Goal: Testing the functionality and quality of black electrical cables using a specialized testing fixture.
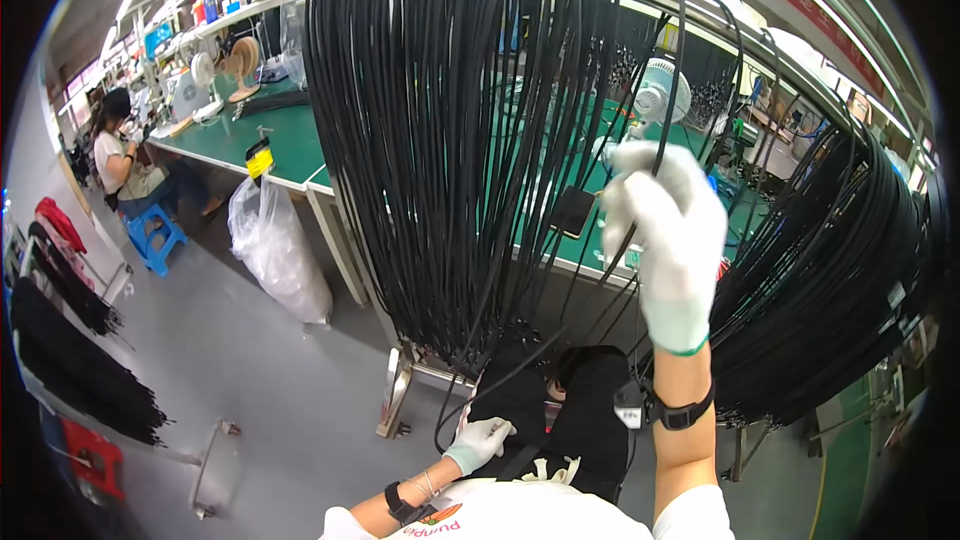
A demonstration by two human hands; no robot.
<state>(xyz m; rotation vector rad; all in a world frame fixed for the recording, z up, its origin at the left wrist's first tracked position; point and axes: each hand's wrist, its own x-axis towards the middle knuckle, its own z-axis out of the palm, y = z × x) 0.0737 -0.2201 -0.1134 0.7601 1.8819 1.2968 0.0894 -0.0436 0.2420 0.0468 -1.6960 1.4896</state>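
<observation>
My right hand (668, 235), in a white glove, is raised in front of the rack, its fingers closed around a black cord. Slightly smeared by motion, it hides part of that cord. Low by my lap, my left hand (482, 444), also gloved, is curled closed. A long black cord (520, 365) loops down from the rack side and runs under this hand; the grip on it is partly hidden. Straight ahead, a thick curtain of black cords (415, 130) hangs over the rack's bar. Another dense bundle of black cords (830, 270) hangs at the right.
Behind the cords stands a green-topped workbench (285, 130) with a white fan (662, 90). A clear plastic bag (280, 250) hangs at its left end. Farther left, a person (125, 155) sits by a blue stool (155, 238). The rack's wheeled foot (395, 395) is near my legs.
</observation>
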